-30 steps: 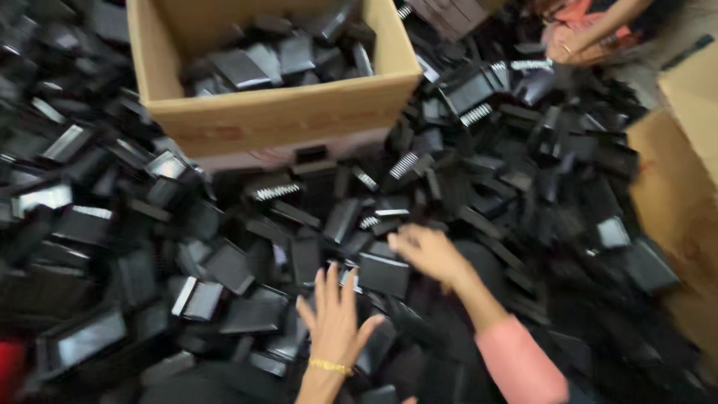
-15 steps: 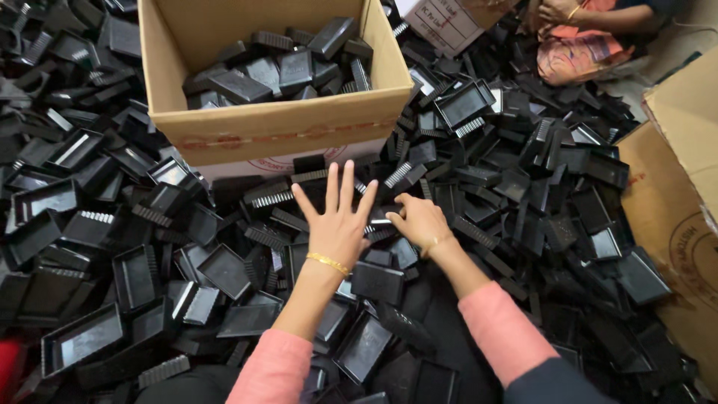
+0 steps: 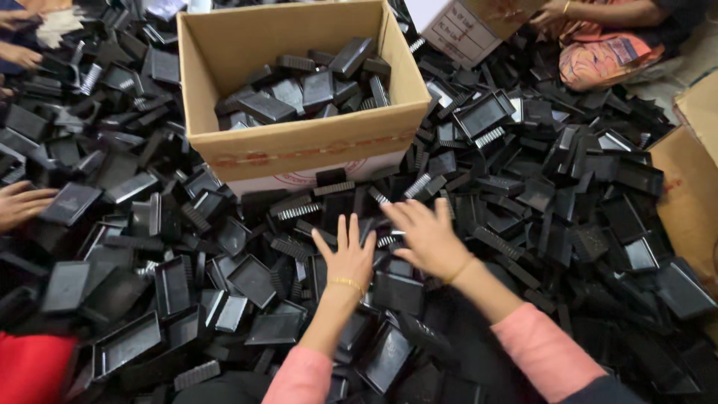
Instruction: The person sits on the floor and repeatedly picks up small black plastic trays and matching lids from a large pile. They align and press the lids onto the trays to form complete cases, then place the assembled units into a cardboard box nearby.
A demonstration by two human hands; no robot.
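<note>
Below, the left hand lies splayed on black trays; the right hand hides its grasp.

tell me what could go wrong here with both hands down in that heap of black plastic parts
1. The left hand and right hand press flat on loose black plastic trays; toothed comb-like pieces among them could scratch fingers.
2. The heap may slide under their weight.
3. Another person's hand works close by at the left; reaches could collide.

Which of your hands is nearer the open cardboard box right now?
Right. The right hand lies just below the cardboard box, near its front right corner; the left hand rests lower on the black trays.
</note>
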